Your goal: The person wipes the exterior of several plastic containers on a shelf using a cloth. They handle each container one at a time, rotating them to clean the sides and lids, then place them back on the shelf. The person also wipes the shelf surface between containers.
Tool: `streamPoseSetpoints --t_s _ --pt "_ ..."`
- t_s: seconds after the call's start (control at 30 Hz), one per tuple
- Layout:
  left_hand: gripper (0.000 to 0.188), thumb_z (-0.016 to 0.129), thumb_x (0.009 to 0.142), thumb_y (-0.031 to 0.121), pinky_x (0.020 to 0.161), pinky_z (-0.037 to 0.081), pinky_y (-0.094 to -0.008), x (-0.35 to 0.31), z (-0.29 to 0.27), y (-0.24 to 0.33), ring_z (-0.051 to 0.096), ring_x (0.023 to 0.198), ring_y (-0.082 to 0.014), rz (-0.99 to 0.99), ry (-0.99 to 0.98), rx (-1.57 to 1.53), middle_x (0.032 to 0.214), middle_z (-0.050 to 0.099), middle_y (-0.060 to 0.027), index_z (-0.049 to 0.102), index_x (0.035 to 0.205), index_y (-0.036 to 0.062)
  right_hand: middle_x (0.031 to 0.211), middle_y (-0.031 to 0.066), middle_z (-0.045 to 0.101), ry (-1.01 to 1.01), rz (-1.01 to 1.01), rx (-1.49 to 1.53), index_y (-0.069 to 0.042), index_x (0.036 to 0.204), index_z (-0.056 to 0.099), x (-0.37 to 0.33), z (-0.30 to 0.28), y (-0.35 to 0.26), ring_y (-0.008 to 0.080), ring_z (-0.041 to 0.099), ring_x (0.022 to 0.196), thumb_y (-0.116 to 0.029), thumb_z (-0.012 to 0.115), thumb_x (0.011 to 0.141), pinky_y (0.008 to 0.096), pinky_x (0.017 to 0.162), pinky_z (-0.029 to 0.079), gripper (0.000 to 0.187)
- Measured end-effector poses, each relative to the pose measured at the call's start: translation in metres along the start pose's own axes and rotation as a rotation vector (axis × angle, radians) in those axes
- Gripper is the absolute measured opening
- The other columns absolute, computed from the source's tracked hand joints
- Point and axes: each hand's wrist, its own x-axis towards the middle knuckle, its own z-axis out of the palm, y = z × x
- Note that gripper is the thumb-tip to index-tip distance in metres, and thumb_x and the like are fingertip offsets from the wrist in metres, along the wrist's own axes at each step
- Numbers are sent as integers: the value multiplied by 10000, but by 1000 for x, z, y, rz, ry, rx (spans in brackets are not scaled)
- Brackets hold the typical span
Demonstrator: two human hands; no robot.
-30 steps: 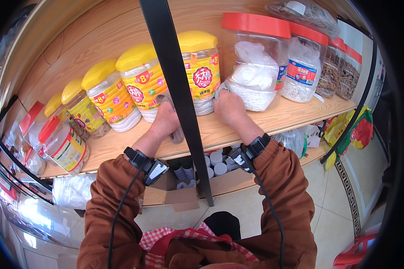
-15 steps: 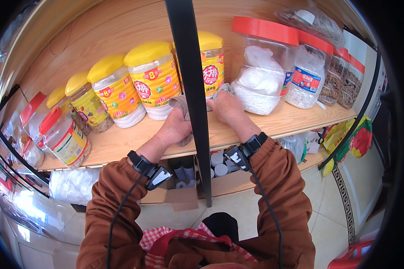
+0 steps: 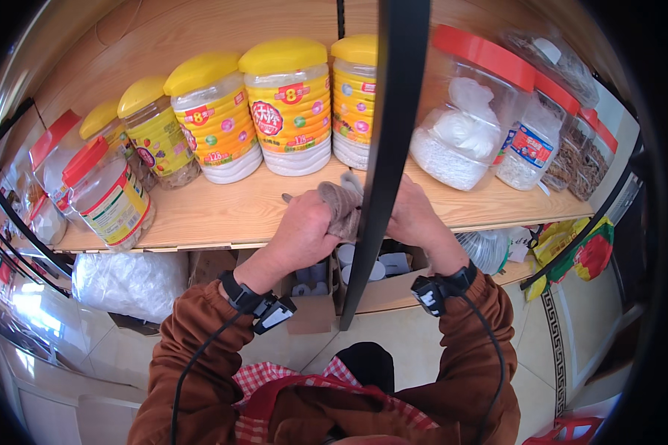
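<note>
My left hand (image 3: 300, 231) is closed round a crumpled grey-brown cloth (image 3: 340, 208) just left of the black upright post (image 3: 393, 111), above the front part of the wooden shelf. Right of the post, my right hand (image 3: 412, 215) is curled toward the cloth, which runs up to the post. The post hides my right fingertips and that end of the cloth. Behind my left hand stand clear jars with yellow lids and yellow labels, the nearest being one jar (image 3: 288, 111). A large red-lidded jar (image 3: 460, 126) with white contents is beyond my right hand.
More red-lidded jars stand at the right, with a clear bag (image 3: 553, 63) on top. At the left front, a red-lidded jar (image 3: 115, 200) is near the shelf edge. Below are plastic-wrapped goods (image 3: 130, 285) and a cardboard box (image 3: 310, 315) of grey-white items.
The post and jars have shifted in view as my head turned. My hands came nearer to each other and toward the shelf's front edge, and the cloth is bunched by the post.
</note>
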Motion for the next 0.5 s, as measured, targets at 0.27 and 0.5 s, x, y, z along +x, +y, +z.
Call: streamPoseSetpoints --t_s 0.27,0.5 --pt "292 713 900 35 909 551 -449 -13 -1 -7 685 1027 -395 2 93 -33 1089 730 -176 721 1192 31 1067 178 718 340 136 188 -11 1140 737 -14 -7 -5 371 686 990 -25 646 995 414 877 551 172" --pt "360 672 890 -49 964 548 -408 -21 0 -11 712 1090 -345 -110 137 -211 1136 760 -153 717 1238 29 1045 180 720 293 454 370 -56 1168 740 -19 8 14 370 694 1009 -221 767 926 433 898 553 294"
